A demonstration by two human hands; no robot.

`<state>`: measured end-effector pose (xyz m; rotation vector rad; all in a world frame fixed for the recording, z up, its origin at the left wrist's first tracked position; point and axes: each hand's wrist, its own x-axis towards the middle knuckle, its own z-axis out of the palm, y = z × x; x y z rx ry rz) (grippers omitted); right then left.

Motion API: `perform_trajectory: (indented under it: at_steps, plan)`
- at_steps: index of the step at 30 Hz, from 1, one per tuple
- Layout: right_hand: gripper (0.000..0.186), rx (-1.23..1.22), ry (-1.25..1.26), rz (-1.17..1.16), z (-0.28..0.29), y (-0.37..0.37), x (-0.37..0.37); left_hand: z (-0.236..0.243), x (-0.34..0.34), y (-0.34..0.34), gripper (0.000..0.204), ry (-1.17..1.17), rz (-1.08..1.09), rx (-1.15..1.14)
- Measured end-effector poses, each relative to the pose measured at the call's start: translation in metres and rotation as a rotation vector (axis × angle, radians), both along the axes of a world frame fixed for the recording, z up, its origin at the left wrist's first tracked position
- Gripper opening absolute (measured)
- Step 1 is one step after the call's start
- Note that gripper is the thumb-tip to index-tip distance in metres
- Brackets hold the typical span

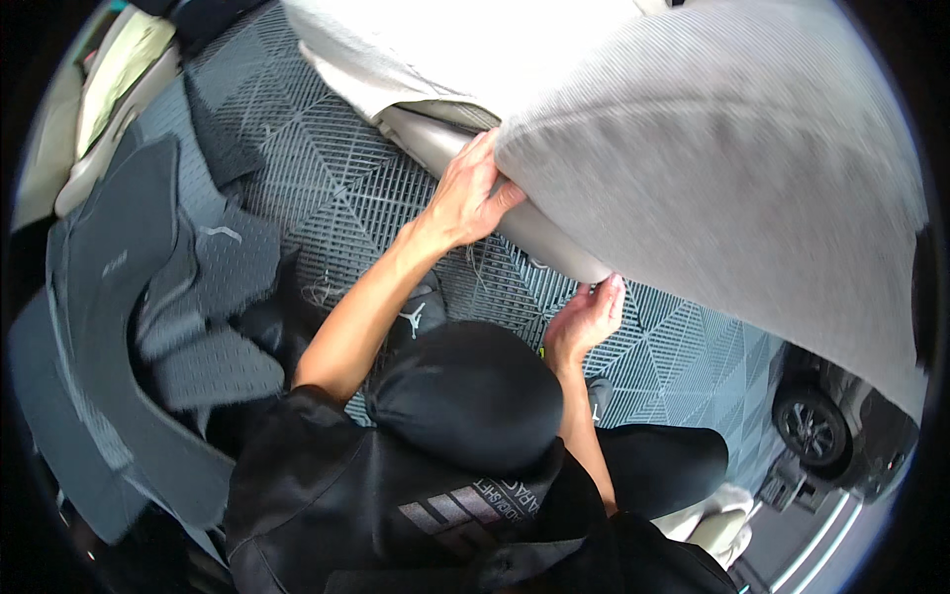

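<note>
A large piece of grey ribbed fabric (712,198) with a seam across it, like a car seat's upholstery, bulges over the upper right. Beneath its near edge runs a smooth grey strip (549,243), apparently plastic trim. My left hand (470,198) grips the fabric's edge where it meets the strip, thumb on the near side and fingertips partly hidden. Lower and to the right, my right hand (586,322) has its fingers curled together at the strip's near end. Pale fabric (396,59) lies beyond my left hand, with a gap under its edge.
Dark grey carpet pieces (148,267) are piled at my left. Below is a grey-blue grid tile floor (327,188). My black-clad knee (465,396) stands between my arms. A dark car's wheel (811,424) shows at right, and a pale bundle (717,525) lies by my right leg.
</note>
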<state>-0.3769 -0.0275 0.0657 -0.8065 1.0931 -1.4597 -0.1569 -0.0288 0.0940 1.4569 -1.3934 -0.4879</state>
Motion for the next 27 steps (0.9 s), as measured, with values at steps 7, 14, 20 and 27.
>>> perform_trajectory:
  at_steps: [7, 14, 20, 27]
  plan:
    - [0.03, 0.2, -0.204, -0.137, -0.001, 0.005, 0.037, 0.0, 0.002, 0.019, 0.056, -0.087, 0.09, -0.016]
    - [0.039, 0.517, -0.572, 0.02, -0.064, -0.014, 0.055, 0.034, 0.008, 0.016, 0.044, -0.469, -0.048, 0.207]
    - [0.037, 0.668, -0.664, 0.158, -0.072, -0.015, 0.041, 0.03, 0.026, 0.019, 0.031, -0.551, -0.02, 0.425]
    - [0.039, 0.749, -0.723, 0.447, -0.078, -0.031, 0.034, 0.017, 0.072, 0.055, 0.049, -0.434, 0.117, 0.656]
